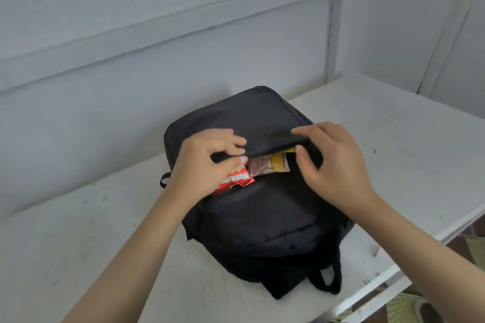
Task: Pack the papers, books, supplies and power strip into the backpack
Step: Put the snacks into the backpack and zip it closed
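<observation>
A black backpack [252,212] lies flat on a white table [393,144]. Its upper pocket gapes along the zip line. A red snack packet [235,181] and a clear-and-yellow packet [270,165] poke out of that opening. My left hand [204,165] pinches the flap's black edge at the left end of the opening, partly over the red packet. My right hand [333,162] grips the flap's edge at the right end, thumb tucked under the fabric. No papers, books or power strip are visible outside the bag.
The table stands against a pale blue-grey wall [131,47]. Its front right edge [409,262] drops to a tiled floor. The backpack's straps [328,278] hang toward me near that edge. A small black loop [164,179] sticks out at the bag's left.
</observation>
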Available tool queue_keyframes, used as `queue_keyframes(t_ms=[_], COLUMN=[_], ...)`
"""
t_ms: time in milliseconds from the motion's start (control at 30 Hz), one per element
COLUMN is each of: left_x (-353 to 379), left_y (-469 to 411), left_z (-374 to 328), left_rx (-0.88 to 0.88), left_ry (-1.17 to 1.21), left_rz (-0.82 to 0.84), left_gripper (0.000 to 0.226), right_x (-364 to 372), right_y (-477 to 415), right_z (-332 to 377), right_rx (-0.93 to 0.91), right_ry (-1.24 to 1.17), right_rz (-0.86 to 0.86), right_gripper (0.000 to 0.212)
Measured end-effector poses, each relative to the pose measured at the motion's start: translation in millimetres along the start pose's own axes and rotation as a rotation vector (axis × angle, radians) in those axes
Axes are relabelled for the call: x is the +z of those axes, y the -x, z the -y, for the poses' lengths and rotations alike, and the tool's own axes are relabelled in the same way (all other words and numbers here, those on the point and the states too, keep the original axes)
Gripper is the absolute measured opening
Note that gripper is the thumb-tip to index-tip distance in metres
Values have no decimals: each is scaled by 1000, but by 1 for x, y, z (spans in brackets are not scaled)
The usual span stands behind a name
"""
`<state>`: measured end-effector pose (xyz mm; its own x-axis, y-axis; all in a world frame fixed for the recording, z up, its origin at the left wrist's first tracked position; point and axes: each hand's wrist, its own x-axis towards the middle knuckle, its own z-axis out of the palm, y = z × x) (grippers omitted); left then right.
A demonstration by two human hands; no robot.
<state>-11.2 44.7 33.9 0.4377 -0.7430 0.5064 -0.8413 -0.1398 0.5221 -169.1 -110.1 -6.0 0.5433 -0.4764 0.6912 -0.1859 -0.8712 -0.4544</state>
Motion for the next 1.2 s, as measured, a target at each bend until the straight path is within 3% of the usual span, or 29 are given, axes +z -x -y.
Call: queue_keyframes(t_ms=[133, 300, 433, 533, 833, 1100, 1200], left_x=[21, 27, 22, 19, 18, 34, 37], left_y=[24, 30, 32, 34, 31, 25, 26], left_z=[3, 5, 6, 6, 3, 3, -1], left_rx=[-20, 1, 31, 32, 18, 2, -15], left_ry=[18, 4, -3, -37, -14, -181, -263], left_rz=[-28, -59, 27, 66, 105, -15, -36], left_gripper=[11, 14, 34, 45, 45, 28, 26], right_x=[-4, -6, -3, 0, 4, -1, -6], right_y=[0, 3, -1, -6, -12, -9, -3], right_z=[-17, -23, -25, -26, -27, -30, -35], right_rx=[138, 102, 95, 99, 265, 313, 304], right_ry=[124, 217, 246, 257, 153, 57, -6], right_rz=[16, 267, 320, 319, 250, 359, 313], right_gripper=[40, 78, 90, 90, 77, 77, 61])
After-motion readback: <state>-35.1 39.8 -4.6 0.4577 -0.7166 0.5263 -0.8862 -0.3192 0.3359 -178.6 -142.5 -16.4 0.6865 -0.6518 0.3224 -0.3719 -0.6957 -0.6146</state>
